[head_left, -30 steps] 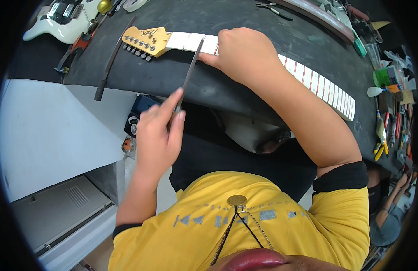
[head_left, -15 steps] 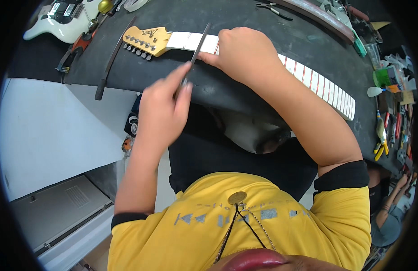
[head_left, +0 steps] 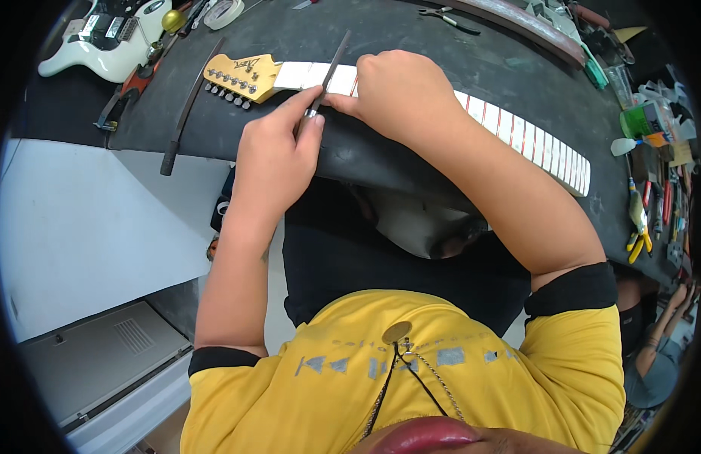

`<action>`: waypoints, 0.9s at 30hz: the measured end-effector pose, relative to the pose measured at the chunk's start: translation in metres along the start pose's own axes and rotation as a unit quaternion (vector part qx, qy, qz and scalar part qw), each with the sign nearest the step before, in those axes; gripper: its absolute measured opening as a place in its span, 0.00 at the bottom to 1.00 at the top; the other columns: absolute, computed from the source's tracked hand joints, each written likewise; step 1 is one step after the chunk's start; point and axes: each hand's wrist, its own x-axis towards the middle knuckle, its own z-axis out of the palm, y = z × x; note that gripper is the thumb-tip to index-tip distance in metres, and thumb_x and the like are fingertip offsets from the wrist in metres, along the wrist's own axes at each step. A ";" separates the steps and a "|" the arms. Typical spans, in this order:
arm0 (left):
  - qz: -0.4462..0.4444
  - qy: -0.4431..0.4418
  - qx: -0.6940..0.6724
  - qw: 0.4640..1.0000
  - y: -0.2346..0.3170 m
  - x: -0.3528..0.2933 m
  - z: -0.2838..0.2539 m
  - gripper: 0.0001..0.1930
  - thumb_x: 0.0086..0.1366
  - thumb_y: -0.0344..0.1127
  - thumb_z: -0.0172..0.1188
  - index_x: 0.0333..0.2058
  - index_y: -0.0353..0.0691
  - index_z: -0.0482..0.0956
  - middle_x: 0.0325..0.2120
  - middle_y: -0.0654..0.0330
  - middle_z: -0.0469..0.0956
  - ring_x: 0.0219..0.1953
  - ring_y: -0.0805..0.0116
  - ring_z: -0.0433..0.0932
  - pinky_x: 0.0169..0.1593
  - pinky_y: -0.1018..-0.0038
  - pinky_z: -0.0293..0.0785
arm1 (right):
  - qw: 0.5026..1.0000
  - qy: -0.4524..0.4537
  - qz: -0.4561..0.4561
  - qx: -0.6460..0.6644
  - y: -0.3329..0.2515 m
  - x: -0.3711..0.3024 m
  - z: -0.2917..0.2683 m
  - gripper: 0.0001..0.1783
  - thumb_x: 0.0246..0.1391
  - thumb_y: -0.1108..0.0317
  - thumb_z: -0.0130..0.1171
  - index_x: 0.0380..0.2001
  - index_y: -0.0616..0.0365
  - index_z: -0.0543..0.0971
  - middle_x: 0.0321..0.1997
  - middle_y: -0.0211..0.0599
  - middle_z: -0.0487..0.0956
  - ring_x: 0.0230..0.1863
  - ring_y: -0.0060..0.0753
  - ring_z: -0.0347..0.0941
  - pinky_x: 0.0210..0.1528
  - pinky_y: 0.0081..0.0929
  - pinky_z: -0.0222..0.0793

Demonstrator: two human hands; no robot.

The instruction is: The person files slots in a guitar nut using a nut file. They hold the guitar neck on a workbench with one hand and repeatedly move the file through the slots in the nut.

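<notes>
A guitar neck lies across the bench, its fretboard covered in white between reddish fret lines. Its pale wooden headstock, with several metal tuners, points left. My left hand is closed round the handle of a thin dark file, index finger stretched along it. The file crosses the fretboard near the headstock end, slanting away to the right; whether it touches a fret I cannot tell. Just right of the file, my right hand is wrapped over the neck, thumb at its near edge. The fretboard beneath that hand is hidden.
Left of the headstock lies a long dark file. A white guitar body rests at the far left. Pliers lie at the back, yellow-handled pliers at the right among several tools. Another person's arm shows at lower right.
My left hand and the file have shifted slightly, the hand now closer to the neck's near edge. The view has tilted a little. My right hand keeps its hold on the neck.
</notes>
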 end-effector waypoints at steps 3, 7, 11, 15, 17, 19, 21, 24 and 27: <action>0.012 -0.004 0.008 1.000 -0.011 -0.039 -0.007 0.22 0.75 0.27 0.65 0.66 0.36 0.85 0.23 0.58 0.77 0.26 0.75 0.68 0.34 0.72 0.70 | 1.000 0.011 0.014 -0.025 0.006 -0.004 0.000 0.32 0.65 0.37 0.71 0.30 0.61 0.92 0.29 0.47 0.89 0.37 0.51 0.91 0.41 0.44 0.87; 0.027 -0.007 0.005 1.000 -0.014 -0.054 -0.021 0.21 0.75 0.29 0.66 0.65 0.36 0.85 0.24 0.62 0.77 0.26 0.75 0.68 0.34 0.72 0.70 | 0.999 0.031 0.003 -0.009 0.004 -0.003 0.003 0.33 0.65 0.37 0.70 0.30 0.61 0.92 0.29 0.47 0.89 0.36 0.50 0.91 0.41 0.44 0.87; -0.004 -0.012 0.011 1.000 -0.002 0.012 -0.003 0.22 0.75 0.27 0.65 0.66 0.35 0.85 0.25 0.63 0.78 0.27 0.76 0.70 0.35 0.72 0.71 | 0.999 0.031 -0.017 -0.022 0.001 -0.002 0.004 0.32 0.66 0.37 0.70 0.30 0.61 0.92 0.29 0.47 0.89 0.37 0.51 0.91 0.41 0.44 0.87; 0.009 -0.009 -0.004 1.000 -0.006 -0.003 0.002 0.23 0.75 0.25 0.64 0.66 0.36 0.85 0.26 0.62 0.78 0.28 0.75 0.69 0.36 0.72 0.71 | 1.000 0.022 0.002 -0.013 0.006 -0.005 0.005 0.32 0.65 0.37 0.70 0.29 0.60 0.91 0.28 0.47 0.89 0.36 0.51 0.90 0.41 0.43 0.87; 0.033 -0.014 0.002 0.999 -0.014 -0.039 -0.007 0.23 0.75 0.26 0.65 0.66 0.36 0.84 0.26 0.62 0.78 0.28 0.75 0.68 0.36 0.73 0.71 | 0.999 0.054 -0.004 -0.006 0.012 -0.008 0.009 0.32 0.64 0.37 0.71 0.28 0.60 0.91 0.28 0.48 0.89 0.36 0.50 0.91 0.40 0.43 0.87; 0.010 -0.003 -0.020 1.000 -0.024 -0.072 -0.018 0.23 0.74 0.25 0.65 0.67 0.36 0.84 0.25 0.62 0.74 0.28 0.77 0.67 0.36 0.73 0.70 | 0.999 0.047 -0.005 0.002 0.004 -0.002 0.008 0.32 0.63 0.38 0.71 0.28 0.60 0.91 0.28 0.48 0.89 0.35 0.51 0.91 0.40 0.43 0.87; 0.017 -0.006 -0.014 1.000 -0.018 -0.050 -0.015 0.23 0.74 0.26 0.65 0.67 0.37 0.85 0.25 0.61 0.74 0.28 0.77 0.67 0.36 0.74 0.70 | 1.000 0.028 -0.010 0.004 0.003 -0.006 0.005 0.32 0.63 0.38 0.72 0.28 0.60 0.91 0.28 0.48 0.89 0.35 0.51 0.90 0.39 0.43 0.87; 0.007 -0.012 0.002 1.000 -0.006 0.011 0.000 0.22 0.75 0.30 0.66 0.66 0.38 0.85 0.24 0.59 0.76 0.27 0.75 0.69 0.35 0.72 0.71 | 0.999 0.040 -0.015 -0.001 0.005 -0.004 0.003 0.31 0.62 0.37 0.72 0.28 0.60 0.91 0.28 0.48 0.89 0.35 0.51 0.90 0.38 0.43 0.87; 0.010 -0.001 0.015 1.000 -0.007 0.029 0.001 0.21 0.76 0.31 0.66 0.65 0.39 0.86 0.24 0.60 0.76 0.28 0.76 0.70 0.36 0.72 0.71 | 0.999 0.046 -0.021 -0.004 0.001 -0.002 0.005 0.32 0.62 0.37 0.72 0.27 0.60 0.91 0.27 0.47 0.88 0.35 0.50 0.90 0.39 0.42 0.87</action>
